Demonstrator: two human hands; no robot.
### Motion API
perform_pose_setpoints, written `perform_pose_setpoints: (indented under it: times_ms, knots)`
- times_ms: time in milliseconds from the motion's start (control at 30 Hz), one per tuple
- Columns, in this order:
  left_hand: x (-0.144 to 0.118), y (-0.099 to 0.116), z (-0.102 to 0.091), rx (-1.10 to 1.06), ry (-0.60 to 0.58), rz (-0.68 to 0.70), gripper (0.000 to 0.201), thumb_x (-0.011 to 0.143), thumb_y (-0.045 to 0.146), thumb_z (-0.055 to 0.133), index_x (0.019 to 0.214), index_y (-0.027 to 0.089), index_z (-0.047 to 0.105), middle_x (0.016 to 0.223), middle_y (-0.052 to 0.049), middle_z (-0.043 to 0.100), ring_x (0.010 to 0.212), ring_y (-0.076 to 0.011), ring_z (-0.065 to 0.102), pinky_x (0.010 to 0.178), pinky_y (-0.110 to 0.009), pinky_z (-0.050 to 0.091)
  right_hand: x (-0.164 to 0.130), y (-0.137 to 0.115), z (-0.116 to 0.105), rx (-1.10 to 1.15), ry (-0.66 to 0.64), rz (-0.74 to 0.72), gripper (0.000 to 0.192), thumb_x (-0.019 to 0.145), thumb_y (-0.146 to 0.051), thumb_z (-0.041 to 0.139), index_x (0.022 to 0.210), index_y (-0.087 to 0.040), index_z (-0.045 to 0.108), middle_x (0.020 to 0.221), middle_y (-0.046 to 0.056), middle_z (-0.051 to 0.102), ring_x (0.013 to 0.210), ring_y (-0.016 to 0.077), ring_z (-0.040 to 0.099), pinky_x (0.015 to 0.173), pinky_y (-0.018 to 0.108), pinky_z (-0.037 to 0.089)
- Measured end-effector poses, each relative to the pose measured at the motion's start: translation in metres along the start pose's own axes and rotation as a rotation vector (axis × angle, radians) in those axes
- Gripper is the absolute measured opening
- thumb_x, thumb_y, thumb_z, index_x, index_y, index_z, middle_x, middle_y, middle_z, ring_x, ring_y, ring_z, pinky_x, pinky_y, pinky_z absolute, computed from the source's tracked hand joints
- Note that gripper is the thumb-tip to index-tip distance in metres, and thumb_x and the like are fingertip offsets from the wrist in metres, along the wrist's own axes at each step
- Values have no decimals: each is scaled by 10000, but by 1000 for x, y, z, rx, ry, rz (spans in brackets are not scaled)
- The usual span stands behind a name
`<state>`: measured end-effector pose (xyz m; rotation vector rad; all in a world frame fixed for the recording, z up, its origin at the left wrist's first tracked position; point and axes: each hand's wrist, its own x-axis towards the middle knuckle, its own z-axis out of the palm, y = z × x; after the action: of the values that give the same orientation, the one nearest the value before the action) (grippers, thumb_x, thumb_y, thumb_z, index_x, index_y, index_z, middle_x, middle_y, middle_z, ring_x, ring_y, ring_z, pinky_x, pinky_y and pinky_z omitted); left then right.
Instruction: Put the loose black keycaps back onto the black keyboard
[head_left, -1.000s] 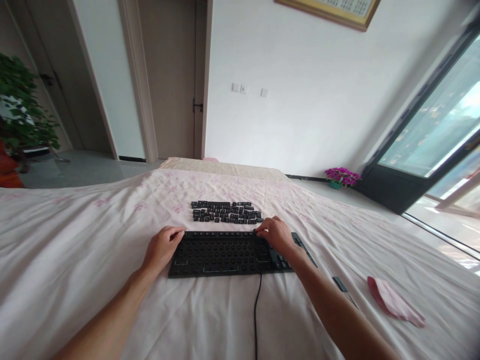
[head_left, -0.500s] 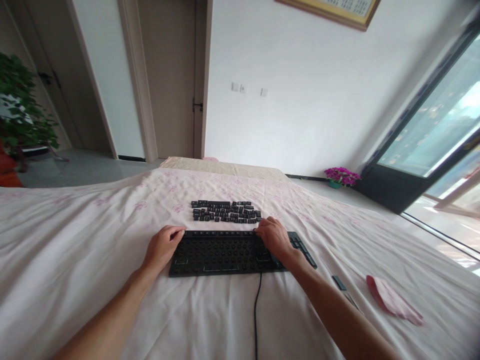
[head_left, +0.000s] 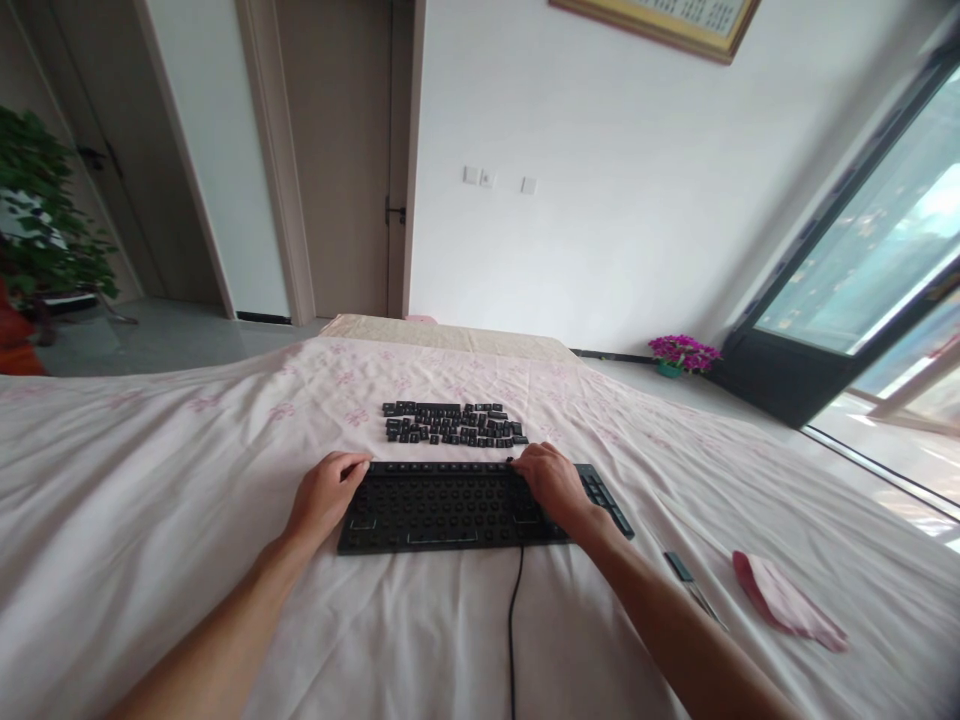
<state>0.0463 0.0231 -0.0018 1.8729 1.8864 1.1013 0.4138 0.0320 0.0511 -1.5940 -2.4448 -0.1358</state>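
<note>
A black keyboard [head_left: 450, 508] with most keycaps removed lies on a white, pink-flowered bedsheet [head_left: 150, 480]. My left hand [head_left: 324, 495] grips its left end, fingers curled over the far corner. My right hand [head_left: 551, 480] rests on the right part of the keyboard, fingers bent down at the far edge; whether it pinches a keycap is hidden. Just beyond the keyboard lie several loose black keycaps [head_left: 450, 423] in rows. The keyboard's black cable [head_left: 514, 620] runs toward me.
A small dark tool [head_left: 682, 568] and a pink cloth [head_left: 784, 602] lie on the sheet to the right. Beyond the bed are a door, a white wall, a flower pot [head_left: 682, 353] by a glass sliding door, and a leafy plant [head_left: 37, 220] at left.
My right hand slid slightly back and left along the keyboard's far edge. The keyboard's right end shifted a little. The left hand stayed in place.
</note>
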Motion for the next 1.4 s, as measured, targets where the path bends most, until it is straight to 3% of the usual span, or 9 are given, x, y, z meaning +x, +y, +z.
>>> perform_pose_setpoints:
  times_ms: [233, 500, 700, 1100, 1267, 1400]
  knots:
    - [0, -1, 0, 8, -4, 2, 342, 849, 389, 472, 973, 217, 740, 1039, -32, 733, 969, -203, 667, 852, -269, 480, 9, 3, 0, 21, -13, -16, 251, 926, -233, 494, 867, -220, 738, 894, 37, 657, 914, 166, 545, 826, 241, 377]
    - [0, -3, 1, 14, -9, -7, 335, 851, 389, 476, 980, 222, 736, 1049, -29, 731, 978, -200, 663, 865, -265, 473, 14, 10, 4, 67, -18, -1, 250, 922, -229, 492, 941, -222, 741, 916, 29, 684, 916, 165, 568, 849, 247, 383]
    - [0, -3, 2, 10, -13, -14, 328, 852, 379, 474, 975, 222, 735, 1073, -28, 727, 1009, -203, 657, 879, -269, 468, 5, 0, 2, -64, 26, -52, 294, 959, -233, 432, 877, -212, 713, 887, 47, 634, 904, 177, 525, 801, 260, 392]
    - [-1, -1, 0, 24, -5, -7, 337, 851, 383, 467, 973, 224, 739, 1061, -26, 732, 990, -200, 664, 861, -260, 476, -9, -26, 8, -297, -50, -30, 241, 884, -93, 457, 1023, -161, 642, 1040, 128, 606, 978, 253, 491, 860, 341, 399]
    - [0, -1, 0, 21, -11, 3, 347, 854, 390, 462, 982, 224, 739, 1071, -34, 730, 1000, -204, 663, 870, -266, 478, -4, -32, -4, -257, -134, -14, 270, 853, -77, 468, 1019, -157, 666, 1066, 151, 619, 1010, 262, 504, 863, 342, 390]
    - [0, -2, 0, 21, -14, -2, 348, 856, 391, 457, 980, 227, 737, 1067, -37, 728, 999, -206, 660, 867, -268, 476, 3, -11, -20, -111, -186, -7, 299, 832, -85, 486, 970, -208, 721, 1017, 87, 667, 996, 213, 554, 848, 288, 387]
